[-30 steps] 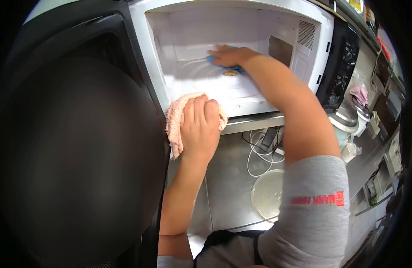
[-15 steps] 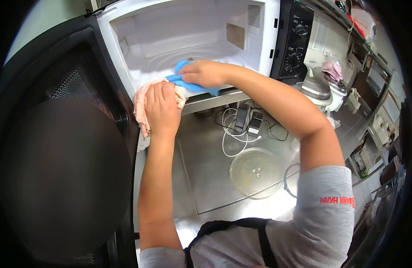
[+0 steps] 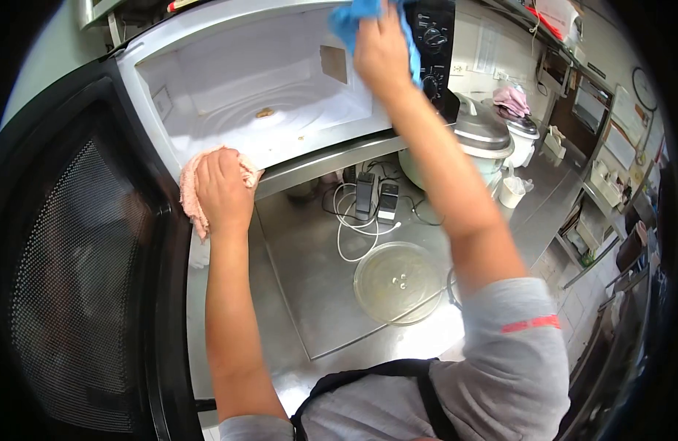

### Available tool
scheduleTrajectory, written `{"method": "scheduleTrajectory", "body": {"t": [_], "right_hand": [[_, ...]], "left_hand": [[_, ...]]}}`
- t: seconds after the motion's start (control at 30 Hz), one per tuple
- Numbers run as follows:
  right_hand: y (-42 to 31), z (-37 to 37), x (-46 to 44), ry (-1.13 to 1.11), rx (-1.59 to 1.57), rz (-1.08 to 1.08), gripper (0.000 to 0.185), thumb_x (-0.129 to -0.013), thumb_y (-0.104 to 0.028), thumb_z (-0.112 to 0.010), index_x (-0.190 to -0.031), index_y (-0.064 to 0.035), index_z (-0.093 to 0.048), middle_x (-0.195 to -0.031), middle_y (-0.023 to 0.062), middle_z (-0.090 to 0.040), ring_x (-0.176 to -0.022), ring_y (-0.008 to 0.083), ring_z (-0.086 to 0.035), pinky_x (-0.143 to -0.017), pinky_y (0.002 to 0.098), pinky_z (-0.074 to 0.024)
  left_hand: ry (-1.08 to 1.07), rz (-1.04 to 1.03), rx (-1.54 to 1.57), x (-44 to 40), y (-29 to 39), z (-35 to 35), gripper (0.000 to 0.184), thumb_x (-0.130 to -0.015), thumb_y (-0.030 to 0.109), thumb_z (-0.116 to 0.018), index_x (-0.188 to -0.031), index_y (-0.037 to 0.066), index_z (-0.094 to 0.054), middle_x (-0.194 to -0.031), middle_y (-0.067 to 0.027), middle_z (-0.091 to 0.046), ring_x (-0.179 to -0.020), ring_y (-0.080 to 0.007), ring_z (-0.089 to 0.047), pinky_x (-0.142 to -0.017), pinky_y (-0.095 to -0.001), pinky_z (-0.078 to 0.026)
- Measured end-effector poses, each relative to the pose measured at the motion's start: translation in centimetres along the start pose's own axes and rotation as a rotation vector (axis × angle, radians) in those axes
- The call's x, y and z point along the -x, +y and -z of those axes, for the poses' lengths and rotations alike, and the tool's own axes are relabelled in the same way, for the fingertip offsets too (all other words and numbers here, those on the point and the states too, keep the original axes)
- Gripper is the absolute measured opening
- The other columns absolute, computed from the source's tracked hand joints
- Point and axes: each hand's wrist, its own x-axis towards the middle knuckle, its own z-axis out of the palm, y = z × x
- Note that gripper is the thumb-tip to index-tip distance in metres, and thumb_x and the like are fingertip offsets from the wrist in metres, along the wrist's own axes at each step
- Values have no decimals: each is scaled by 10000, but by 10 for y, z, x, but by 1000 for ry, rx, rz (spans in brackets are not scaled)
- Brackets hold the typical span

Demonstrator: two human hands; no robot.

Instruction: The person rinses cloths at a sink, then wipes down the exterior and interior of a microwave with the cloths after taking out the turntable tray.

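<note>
A microwave oven [image 3: 280, 158] stands with its black door [image 3: 74, 242] swung out to the left. My left hand [image 3: 223, 187] is closed on a pink towel [image 3: 193, 192] at the lower left front corner of the oven opening. Up at the right side of the opening, my right hand [image 3: 383, 55] presses a blue cloth [image 3: 348, 23] against the front frame beside the control panel [image 3: 436, 44]. Some fingers of that hand are hidden by the cloth and the top edge of the view. Inside, the oven floor shows a small brown hub [image 3: 264, 113].
Below the oven, a glass turntable plate [image 3: 398, 283] lies on the steel table [image 3: 295, 287], near black power adapters [image 3: 366, 197] and a white cable [image 3: 341, 235]. A rice cooker [image 3: 482, 136], a white cup [image 3: 511, 191] and a pink cloth [image 3: 511, 101] stand to the right.
My right hand has lifted the blue cloth from the oven floor up to the right front frame. My left hand stays on the pink towel. The whole view has shifted.
</note>
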Motion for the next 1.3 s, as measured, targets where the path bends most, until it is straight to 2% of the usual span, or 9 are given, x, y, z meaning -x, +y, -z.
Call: {"method": "scheduleTrajectory", "body": {"t": [0.2, 0.5, 0.73, 0.8, 0.9, 1.03, 1.13, 1.2, 1.3], "right_hand": [[-54, 35, 92, -361, -23, -399, 377, -724, -54, -481, -1077, 76, -456, -1249, 317, -267, -1130, 474, -288, -902, 529, -274], [-12, 4, 8, -170, 185, -64, 423, -709, -92, -504, -1106, 22, -415, -1259, 251, -283, -1073, 371, -381, -904, 462, -286], [-28, -1, 47, -822, 532, 249, 367, -701, -154, -490, -1020, 15, -556, -1159, 201, -448, -1138, 322, -363, -1000, 441, -139], [-40, -29, 22, -1590, 634, 617, 310, -679, -138, -520, -944, 0, -603, -1055, 176, -535, -1034, 307, -477, -962, 403, -258], [-51, -74, 18, -1647, 237, -227, 270, -681, -133, -530, -901, -5, -620, -970, 166, -581, -924, 309, -546, -847, 386, -392], [-50, -179, 37, -1495, 128, 52, 273, -765, -150, -473, -928, 37, -588, -987, 232, -548, -924, 318, -542, -771, 402, -425], [-63, -198, 51, -1068, -426, -523, 426, -829, -308, -410, -1053, 37, -518, -1107, 245, -476, -1040, 306, -472, -858, 398, -363], [-79, -199, 46, -1553, -346, -178, 536, -831, -424, -321, -1166, -22, -437, -1234, 202, -379, -1147, 322, -358, -940, 402, -275], [-124, -158, 15, -1670, -428, -76, 584, -832, -465, -315, -1178, -7, -421, -1242, 198, -373, -1154, 309, -345, -947, 394, -254]], "left_hand": [[-40, 11, 6, 2, -2, 0, 520, -459, 135, -770, -864, 52, -455, -866, -102, -525, -847, -292, -483, -752, -372, -374], [-9, -18, 21, 2, -5, -1, 514, -458, 125, -770, -858, 52, -454, -850, -104, -524, -844, -293, -484, -747, -373, -374], [25, -34, 52, 2, -9, -6, 506, -455, 130, -765, -850, 52, -458, -838, -103, -521, -826, -294, -482, -733, -378, -376], [20, -31, 50, 6, -7, -4, 498, -457, 133, -763, -844, 52, -460, -824, -103, -518, -812, -293, -481, -723, -378, -376], [-5, -16, 47, 4, -8, -4, 488, -451, 136, -758, -829, 51, -461, -800, -103, -510, -792, -292, -481, -707, -375, -377], [42, -47, 45, 7, -15, -15, 452, -512, 191, -730, -836, 38, -453, -829, -109, -515, -809, -291, -494, -723, -380, -385], [67, -59, 50, 11, -17, -20, 457, -537, 197, -724, -862, 35, -447, -855, -120, -508, -815, -292, -492, -737, -383, -384], [85, -51, 64, 10, -15, -22, 464, -541, 197, -724, -877, 36, -447, -868, -125, -504, -824, -291, -487, -741, -380, -381], [31, -20, 174, 12, -12, -15, 467, -586, 200, -706, -928, 23, -442, -980, -160, -493, -914, -322, -464, -814, -400, -355]]}}
